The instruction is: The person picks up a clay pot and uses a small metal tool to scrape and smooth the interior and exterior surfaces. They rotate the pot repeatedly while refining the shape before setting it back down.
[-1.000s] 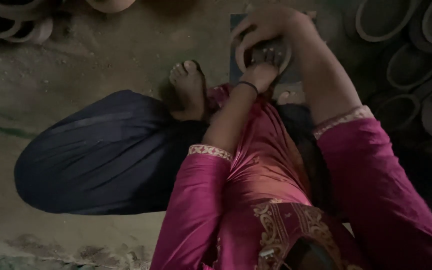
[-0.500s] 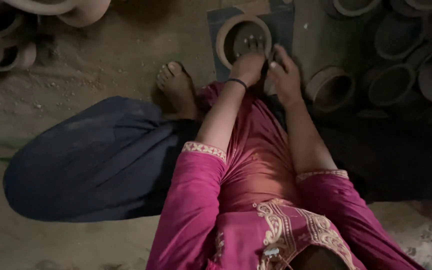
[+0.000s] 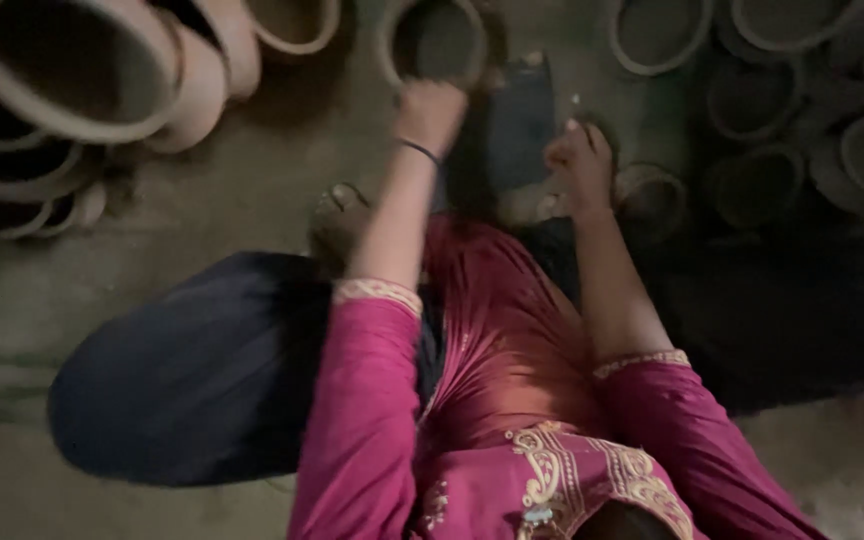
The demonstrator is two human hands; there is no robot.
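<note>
Clay pot [image 3: 439, 42] — the round unfired one with the pale rim — now sits further out on the dirt floor [image 3: 282, 190], just past the far end of the dark blue mat [image 3: 520, 125]. Half a second ago it was lying on that mat, right under both hands, and a second ago the right hand was cupped over the top of it. So it looks like it's been pushed or set forward, off the mat.

Left hand [image 3: 430, 112] is up against the pot's near rim, fingers curled in a loose fist — touching it for sure, but with the motion blur I can't tell whether the grip is actually closed on the rim or just resting there. Right hand [image 3: 580, 160] has come off the pot completely and is lying open on the right edge of the mat, next to a smaller pot [image 3: 649, 195] beside it.

Other differences: the view has swung up and left, so the stack of big reddish bowls [image 3: 82, 90] at top left fills more of the frame, and the rows of grey pots [image 3: 802, 110] on the right are still there. Bare foot [image 3: 337, 215] hasn't budged.
</note>
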